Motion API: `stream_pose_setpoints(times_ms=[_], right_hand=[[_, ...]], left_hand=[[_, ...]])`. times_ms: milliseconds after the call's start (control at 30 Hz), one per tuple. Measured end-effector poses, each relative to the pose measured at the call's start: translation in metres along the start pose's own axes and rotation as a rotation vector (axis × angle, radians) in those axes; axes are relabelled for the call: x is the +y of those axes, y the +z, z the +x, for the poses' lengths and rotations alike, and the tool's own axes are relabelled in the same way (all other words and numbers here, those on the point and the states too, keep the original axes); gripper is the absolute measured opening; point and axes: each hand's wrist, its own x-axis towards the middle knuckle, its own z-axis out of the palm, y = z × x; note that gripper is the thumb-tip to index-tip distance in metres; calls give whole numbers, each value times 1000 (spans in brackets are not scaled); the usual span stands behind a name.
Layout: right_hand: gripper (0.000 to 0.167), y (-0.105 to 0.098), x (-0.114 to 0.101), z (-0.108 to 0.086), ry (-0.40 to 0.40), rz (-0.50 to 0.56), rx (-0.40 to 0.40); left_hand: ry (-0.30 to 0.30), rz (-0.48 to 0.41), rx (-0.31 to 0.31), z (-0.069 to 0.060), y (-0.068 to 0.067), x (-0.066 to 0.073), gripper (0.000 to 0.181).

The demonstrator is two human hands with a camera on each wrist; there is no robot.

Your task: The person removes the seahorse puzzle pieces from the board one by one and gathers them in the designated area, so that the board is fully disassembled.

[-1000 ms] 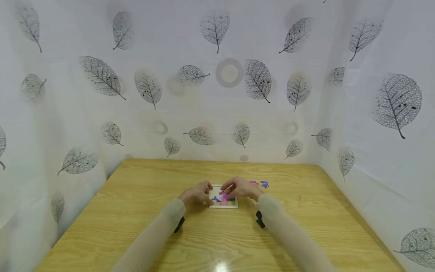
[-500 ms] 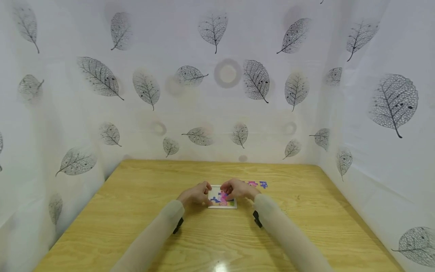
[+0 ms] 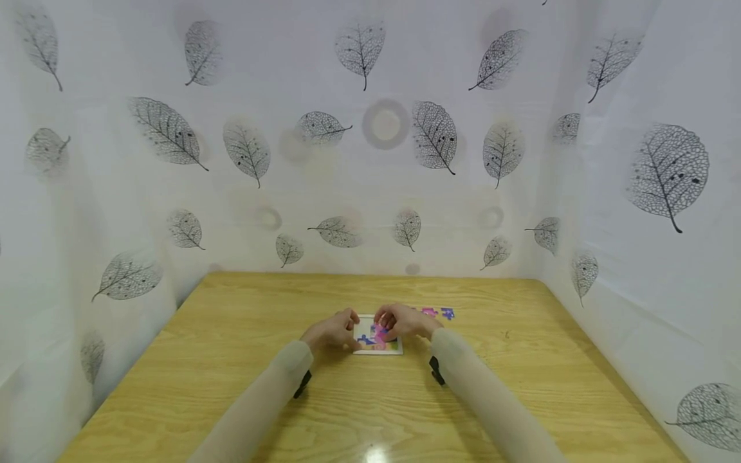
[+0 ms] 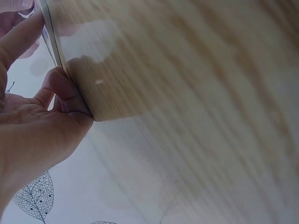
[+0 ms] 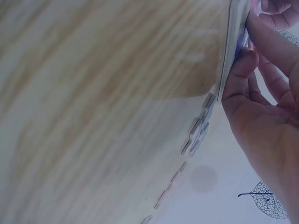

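Head view, tray: my white puzzle tray [image 3: 378,352] lies on the wooden table [image 3: 324,418], about midway between its left and right edges.
Tray floor: coloured puzzle pieces [image 3: 380,344] cover much of the near part; the far-left part shows pale.
Left edge: my left hand [image 3: 332,330] holds it, thumb at the near-left corner, fingers curled at the far-left one.
Right half: my right hand [image 3: 407,321] arches over it, thumb parted from the bent fingers, tips down at the pieces; I cannot tell whether they pinch one.
Far-right corner: a pink piece [image 3: 429,312] and a blue piece [image 3: 448,314] lie outside the tray, just beyond my right wrist.
Room: bare wood runs from the near rim back between my sleeves [image 3: 249,400], with wide stretches left and right; the strip before the leaf-print curtain [image 3: 370,193] is narrower.
Left wrist view, rim: I see the tray nearly edge-on, my curled fingertips against its side, wood beside them.
Right wrist view, rim: my thumb touches the tray's side, another finger reaching over the edge; more loose pieces trail along the wood, apart from my hand.
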Motion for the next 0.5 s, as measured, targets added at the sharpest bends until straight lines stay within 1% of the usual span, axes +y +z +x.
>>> stream_pose_setpoints(times_ms=[200,367,500], right_hand=[[40,1,0,-1,-19,15,11],[43,1,-1,-1,-32,30,20],[42,1,-1,-2,-39,39,29]], left_hand=[[-4,-11,4,0,2,0,52],[8,-12,0,0,1,0,53],[15,-4,-2,-1,0,0,53]])
